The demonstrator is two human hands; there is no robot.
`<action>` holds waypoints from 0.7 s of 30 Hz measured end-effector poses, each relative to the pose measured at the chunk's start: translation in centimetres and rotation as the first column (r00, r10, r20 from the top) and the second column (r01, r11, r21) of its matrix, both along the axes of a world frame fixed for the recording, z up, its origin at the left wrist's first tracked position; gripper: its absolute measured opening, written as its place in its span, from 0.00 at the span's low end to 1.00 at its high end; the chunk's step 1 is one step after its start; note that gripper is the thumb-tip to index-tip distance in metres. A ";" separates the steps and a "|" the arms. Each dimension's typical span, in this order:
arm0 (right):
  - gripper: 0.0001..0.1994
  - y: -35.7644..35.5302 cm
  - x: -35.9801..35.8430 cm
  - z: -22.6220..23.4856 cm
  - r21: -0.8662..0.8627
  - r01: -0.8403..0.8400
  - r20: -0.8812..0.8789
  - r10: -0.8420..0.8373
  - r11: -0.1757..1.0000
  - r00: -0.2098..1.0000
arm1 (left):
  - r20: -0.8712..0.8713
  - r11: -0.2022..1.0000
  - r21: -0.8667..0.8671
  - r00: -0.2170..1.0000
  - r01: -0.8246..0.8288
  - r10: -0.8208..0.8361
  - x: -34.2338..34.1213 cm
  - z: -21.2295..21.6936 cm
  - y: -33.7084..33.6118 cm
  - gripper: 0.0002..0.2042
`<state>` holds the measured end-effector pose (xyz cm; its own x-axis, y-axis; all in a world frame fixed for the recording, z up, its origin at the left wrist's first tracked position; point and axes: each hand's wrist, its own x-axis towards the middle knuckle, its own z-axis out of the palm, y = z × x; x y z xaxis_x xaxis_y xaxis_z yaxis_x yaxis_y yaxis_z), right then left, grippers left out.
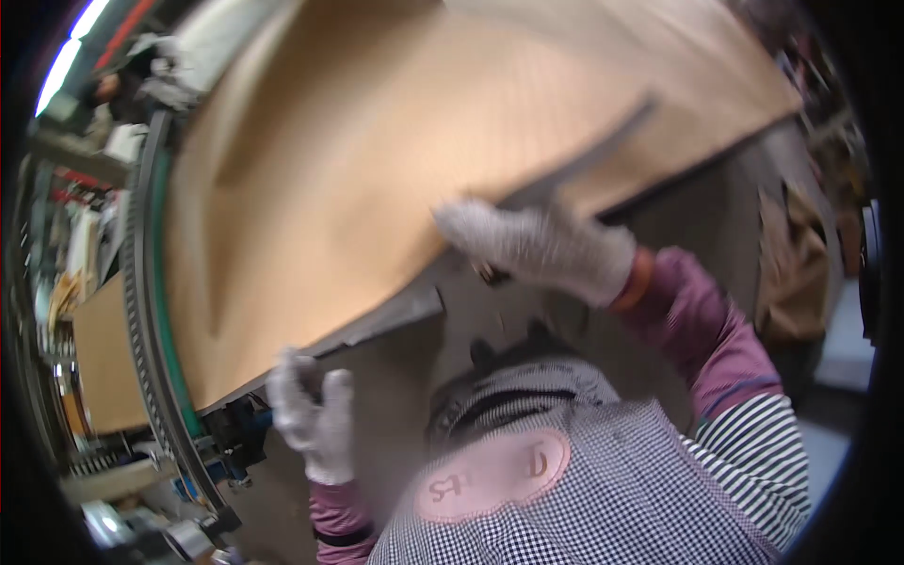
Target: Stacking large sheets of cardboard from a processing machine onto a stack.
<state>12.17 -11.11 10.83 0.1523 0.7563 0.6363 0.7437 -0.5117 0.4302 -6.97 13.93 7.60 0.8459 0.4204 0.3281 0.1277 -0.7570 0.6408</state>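
Note:
A large brown sheet (pixel 377 169), like paper or thin cloth, spreads across the middle, blurred by motion. Its near edge shows a dark grey underside (pixel 400 315). My right hand (pixel 541 247), in a whitish knit glove, is closed over that near edge, fingers on top and pointing left. A dark grey strip (pixel 603 151) runs from this hand up and right across the sheet; whether it is a folded edge or a separate piece, I cannot tell. My left hand (pixel 313 414), also gloved, is at the sheet's near left corner, thumb and fingers apart.
Along the left runs a dark toothed rail (pixel 146 282) with a green strip (pixel 169 282) beside it. Machine parts (pixel 235 438) are below the sheet's left corner. Crumpled brown material (pixel 796 273) hangs at the right. A lit lamp (pixel 66 61) shows at upper left.

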 end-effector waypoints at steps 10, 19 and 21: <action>0.17 -8.9 -0.9 2.8 -0.192 0.336 -0.318 -0.383 0.922 0.867 | -0.182 0.829 0.512 0.971 0.227 -0.154 3.3 1.7 5.7 0.13; 0.13 -12.5 0.9 7.0 -0.162 0.449 -0.027 -0.459 0.879 0.888 | -0.075 0.859 0.348 0.925 0.375 -0.373 4.2 -0.2 2.2 0.19; 0.13 -11.5 1.4 7.1 -0.128 0.469 0.024 -0.470 0.874 0.882 | -0.086 0.847 0.405 0.937 0.343 -0.338 4.4 -0.4 4.0 0.22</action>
